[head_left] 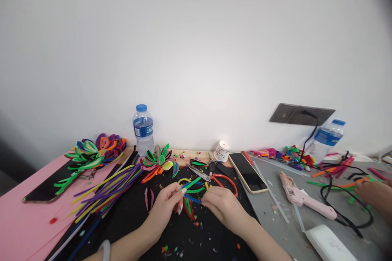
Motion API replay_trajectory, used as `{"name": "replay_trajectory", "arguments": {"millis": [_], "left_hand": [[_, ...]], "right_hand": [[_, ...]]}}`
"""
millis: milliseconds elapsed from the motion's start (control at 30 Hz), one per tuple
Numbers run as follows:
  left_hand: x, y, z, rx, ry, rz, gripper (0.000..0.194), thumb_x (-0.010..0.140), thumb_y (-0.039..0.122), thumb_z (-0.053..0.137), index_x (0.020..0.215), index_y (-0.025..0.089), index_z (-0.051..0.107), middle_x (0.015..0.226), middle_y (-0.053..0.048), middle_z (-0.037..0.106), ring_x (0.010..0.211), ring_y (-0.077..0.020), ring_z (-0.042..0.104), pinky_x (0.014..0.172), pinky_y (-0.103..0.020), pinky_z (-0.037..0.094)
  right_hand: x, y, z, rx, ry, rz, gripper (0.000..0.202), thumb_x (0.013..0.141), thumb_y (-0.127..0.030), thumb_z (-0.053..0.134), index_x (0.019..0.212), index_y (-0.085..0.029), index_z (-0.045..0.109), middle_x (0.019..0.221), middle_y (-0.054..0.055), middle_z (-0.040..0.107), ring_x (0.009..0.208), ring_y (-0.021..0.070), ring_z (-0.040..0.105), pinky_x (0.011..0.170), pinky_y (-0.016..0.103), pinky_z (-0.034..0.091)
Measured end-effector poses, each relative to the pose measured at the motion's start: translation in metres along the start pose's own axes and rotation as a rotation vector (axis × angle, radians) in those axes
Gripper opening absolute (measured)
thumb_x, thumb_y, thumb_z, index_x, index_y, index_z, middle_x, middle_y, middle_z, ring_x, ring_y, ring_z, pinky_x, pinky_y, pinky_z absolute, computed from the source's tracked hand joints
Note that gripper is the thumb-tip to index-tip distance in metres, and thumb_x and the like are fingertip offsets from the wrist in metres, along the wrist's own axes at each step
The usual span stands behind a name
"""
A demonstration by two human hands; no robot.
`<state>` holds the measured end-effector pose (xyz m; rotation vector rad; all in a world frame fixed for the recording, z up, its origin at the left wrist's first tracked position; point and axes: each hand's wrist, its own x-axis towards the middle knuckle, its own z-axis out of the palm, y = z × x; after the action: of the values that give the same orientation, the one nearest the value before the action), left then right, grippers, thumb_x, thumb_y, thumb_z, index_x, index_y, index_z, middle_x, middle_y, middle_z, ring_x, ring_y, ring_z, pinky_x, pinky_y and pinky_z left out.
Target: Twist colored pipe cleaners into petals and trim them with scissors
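Observation:
My left hand (170, 200) is closed, pinching green and blue pipe cleaners (192, 183) over the black mat (196, 241). To its right, my right hand (221, 204) has its fingers bent together at the right end of a blue pipe cleaner (193, 199). Below and between the hands lies a red and green looped piece (188, 208). Scissors with red handles (225, 179) lie open just beyond my right hand. A pipe cleaner flower (157, 159) stands behind my left hand, and a dark pink loop (149, 199) lies beside it.
Loose pipe cleaners (105, 191), a finished flower bunch (92, 153) and a bottle (143, 130) are at left. A paper cup (221, 151) and phone (249, 173) stand behind right. Farther right are a glue gun (306, 200), black cable (330, 189) and another person's hand (372, 193).

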<state>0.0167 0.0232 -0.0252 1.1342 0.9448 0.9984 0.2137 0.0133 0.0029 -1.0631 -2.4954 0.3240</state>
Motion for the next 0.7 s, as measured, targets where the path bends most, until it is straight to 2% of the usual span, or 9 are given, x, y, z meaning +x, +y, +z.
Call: {"name": "replay_trajectory", "arguments": {"millis": [100,200,267,333,400,500,600,700], "left_hand": [[0.001,-0.001,-0.002,-0.053,0.044,0.019,0.032,0.079,0.039,0.05,0.058,0.018,0.04,0.049,0.007,0.04,0.044,-0.0082,0.035,0.047,-0.02,0.029],[0.001,-0.001,-0.003,-0.078,0.052,0.036,0.03,0.081,0.039,0.048,0.061,0.017,0.04,0.052,0.005,0.044,0.047,-0.0083,0.038,0.048,-0.02,0.03],[0.0,0.0,-0.002,-0.064,0.018,0.052,0.028,0.082,0.038,0.047,0.063,0.017,0.042,0.055,0.004,0.049,0.05,-0.0089,0.042,0.05,-0.02,0.032],[-0.002,0.0,0.0,-0.037,-0.039,0.061,0.027,0.082,0.037,0.047,0.065,0.016,0.045,0.058,0.002,0.052,0.054,-0.01,0.047,0.052,-0.02,0.035],[-0.003,0.0,0.002,0.002,-0.115,0.061,0.026,0.081,0.037,0.048,0.066,0.015,0.048,0.06,0.0,0.055,0.056,-0.0115,0.051,0.052,-0.021,0.037],[-0.005,-0.001,0.005,0.078,-0.205,0.054,0.025,0.08,0.035,0.049,0.068,0.014,0.051,0.062,-0.001,0.058,0.058,-0.0135,0.055,0.052,-0.022,0.039],[-0.006,-0.003,0.006,0.141,-0.244,0.047,0.024,0.081,0.034,0.048,0.068,0.014,0.052,0.062,-0.002,0.059,0.058,-0.0135,0.056,0.052,-0.022,0.04],[-0.007,-0.005,0.006,0.197,-0.259,0.05,0.024,0.081,0.033,0.048,0.07,0.013,0.054,0.063,-0.002,0.061,0.057,-0.0129,0.056,0.051,-0.021,0.04]], "right_hand": [[-0.001,0.008,-0.002,0.103,0.087,0.105,0.02,0.086,-0.02,0.041,0.076,-0.019,0.058,0.071,0.003,0.058,0.067,0.0141,0.054,0.062,0.024,0.042],[0.001,0.013,0.006,0.317,0.233,0.35,0.016,0.08,-0.022,0.05,0.067,-0.017,0.058,0.064,0.001,0.057,0.059,0.0135,0.055,0.058,0.024,0.044],[0.004,0.011,0.016,0.621,0.239,0.53,0.009,0.073,-0.025,0.057,0.072,-0.016,0.058,0.058,-0.002,0.055,0.046,0.0111,0.052,0.045,0.022,0.043],[0.006,0.004,0.025,0.957,0.173,0.627,0.017,0.067,-0.026,0.062,0.079,-0.015,0.057,0.056,-0.004,0.053,0.04,0.01,0.05,0.039,0.022,0.044],[0.008,-0.004,0.031,1.158,0.184,0.626,0.015,0.067,-0.026,0.062,0.074,-0.013,0.058,0.057,-0.002,0.057,0.04,0.0089,0.05,0.041,0.022,0.045],[0.009,-0.012,0.034,1.328,0.27,0.647,0.018,0.069,-0.028,0.063,0.07,-0.011,0.06,0.059,0.002,0.06,0.04,0.0071,0.05,0.042,0.02,0.045],[0.008,-0.011,0.033,1.366,0.315,0.672,0.024,0.069,-0.034,0.064,0.066,-0.01,0.059,0.055,0.001,0.059,0.039,0.0063,0.048,0.039,0.019,0.043],[0.007,-0.007,0.033,1.284,0.298,0.665,0.027,0.068,-0.037,0.064,0.064,-0.011,0.058,0.052,-0.001,0.057,0.035,0.0048,0.042,0.033,0.016,0.036]]}}
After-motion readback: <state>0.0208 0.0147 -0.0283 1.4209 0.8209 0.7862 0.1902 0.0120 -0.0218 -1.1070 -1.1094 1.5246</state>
